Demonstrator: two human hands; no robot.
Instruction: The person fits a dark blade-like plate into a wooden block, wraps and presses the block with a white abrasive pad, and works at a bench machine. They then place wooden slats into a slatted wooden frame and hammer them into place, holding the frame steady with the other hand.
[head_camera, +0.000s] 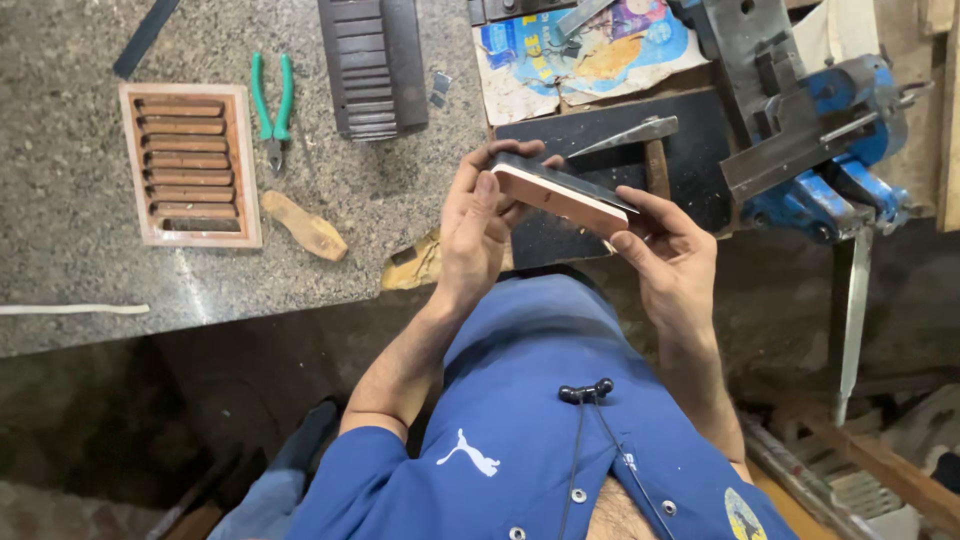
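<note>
Two bare hands, left hand (478, 232) and right hand (668, 258), each keep a closed grip on one end of a flat pinkish block (560, 198) with a dark top, held above the counter (80, 200) edge, near a blue vise (830, 150).

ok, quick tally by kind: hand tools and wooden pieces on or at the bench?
Pliers: 1
Hammer: 1
Vise: 1
Slatted wooden tray: 1
Loose wood chunk: 1
Flat block held in left hand and right hand: 1
Total: 6
</note>
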